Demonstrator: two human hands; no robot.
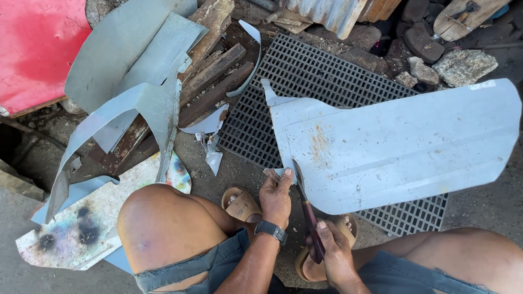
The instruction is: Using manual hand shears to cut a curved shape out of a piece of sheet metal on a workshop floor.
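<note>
Two hands work at the near-left edge of one large sheet of galvanised metal (403,147), which lies flat over a black floor grating (305,81) with its long axis running left to right across the view. The left hand (276,197) is closed with thumb and fingers pinched on a narrow curling strip (272,173) at the sheet's left edge. The right hand (333,251) is wrapped shut round the dark reddish handles of a pair of tin snips (306,209), whose blades point up and away from the person and bite into that same edge, just right of the pinched strip. So the sheet lies ahead and to the right of both grips, and the left hand is the nearer to the cut line.

Left of the sheet, bent offcuts of grey metal (136,92) lean on weathered timber (212,71). A red panel (38,43) fills the far left corner. A scorched, rainbow-tinted white board (76,228) lies beside the person's left knee. Rocks (463,65) sit beyond the sheet's far right end. No packages, labels or signs are legible.
</note>
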